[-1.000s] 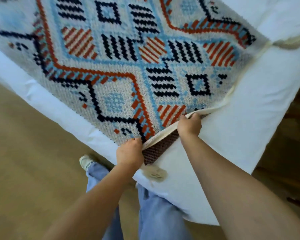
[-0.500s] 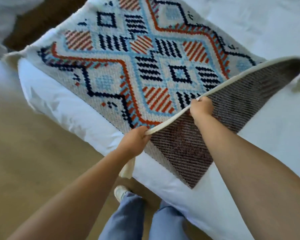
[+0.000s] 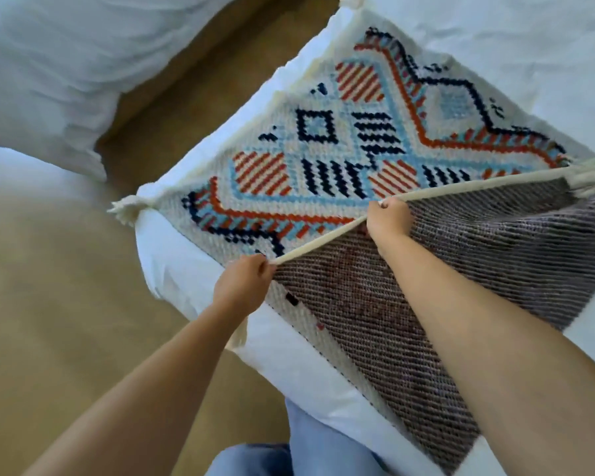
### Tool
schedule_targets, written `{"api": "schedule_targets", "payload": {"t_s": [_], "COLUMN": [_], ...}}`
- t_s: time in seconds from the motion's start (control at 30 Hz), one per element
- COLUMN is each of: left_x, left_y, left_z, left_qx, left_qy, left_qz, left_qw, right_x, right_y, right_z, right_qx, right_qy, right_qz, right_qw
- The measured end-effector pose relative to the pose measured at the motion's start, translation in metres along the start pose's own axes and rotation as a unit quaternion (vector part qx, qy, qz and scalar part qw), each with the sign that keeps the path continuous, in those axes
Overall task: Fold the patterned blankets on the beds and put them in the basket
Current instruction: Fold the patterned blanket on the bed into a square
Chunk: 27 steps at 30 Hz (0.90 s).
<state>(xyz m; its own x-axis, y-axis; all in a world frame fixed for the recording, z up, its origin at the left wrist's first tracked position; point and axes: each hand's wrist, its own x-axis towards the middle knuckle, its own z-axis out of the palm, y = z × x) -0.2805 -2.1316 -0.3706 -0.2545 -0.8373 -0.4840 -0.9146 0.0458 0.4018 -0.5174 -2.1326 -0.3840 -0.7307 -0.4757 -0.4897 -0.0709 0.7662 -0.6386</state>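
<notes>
**Both hands grip the turned-up blanket edge**

In the head view, the patterned blanket (image 3: 358, 142) lies on the white bed (image 3: 193, 297). Its near part is turned over, so the dark brown underside (image 3: 426, 304) faces up. The left hand (image 3: 243, 283) is curled round the cream edge (image 3: 323, 240) at its near end. The right hand (image 3: 389, 218) grips the same edge farther along, fingers closed over it. The edge runs taut between them. A cream tassel (image 3: 126, 207) sticks out at the blanket's left corner. A second white bed (image 3: 49, 80) sits upper left, across a strip of tan floor (image 3: 49, 286). Blue jeans (image 3: 316, 441) show below.
</notes>
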Motion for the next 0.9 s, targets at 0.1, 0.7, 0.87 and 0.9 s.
{"api": "schedule_targets", "payload": {"t_s": [0.1, 0.7, 0.87, 0.9], "left_x": [0.035, 0.194, 0.206, 0.207], "left_y": [-0.033, -0.237, -0.224, -0.219], "left_z": [-0.033, -0.141, -0.145, -0.146], "left_qx": [-0.016, 0.059, 0.057, 0.068], "left_qy": [0.011, -0.045, -0.081, -0.078], "left_qz": [-0.033, -0.049, 0.014, 0.026], "left_qw": [0.999, 0.996, 0.995, 0.994], "right_x": [0.005, -0.017, -0.016, -0.016], "right_y": [-0.039, -0.172, -0.174, -0.174], "right_z": [0.046, 0.284, 0.290, 0.287], "right_qx": [-0.010, -0.087, -0.129, -0.133], "right_qy": [-0.011, -0.019, -0.010, -0.017], "right_qz": [-0.027, 0.009, 0.035, 0.030], "right_qw": [1.000, 0.996, 0.991, 0.990]}}
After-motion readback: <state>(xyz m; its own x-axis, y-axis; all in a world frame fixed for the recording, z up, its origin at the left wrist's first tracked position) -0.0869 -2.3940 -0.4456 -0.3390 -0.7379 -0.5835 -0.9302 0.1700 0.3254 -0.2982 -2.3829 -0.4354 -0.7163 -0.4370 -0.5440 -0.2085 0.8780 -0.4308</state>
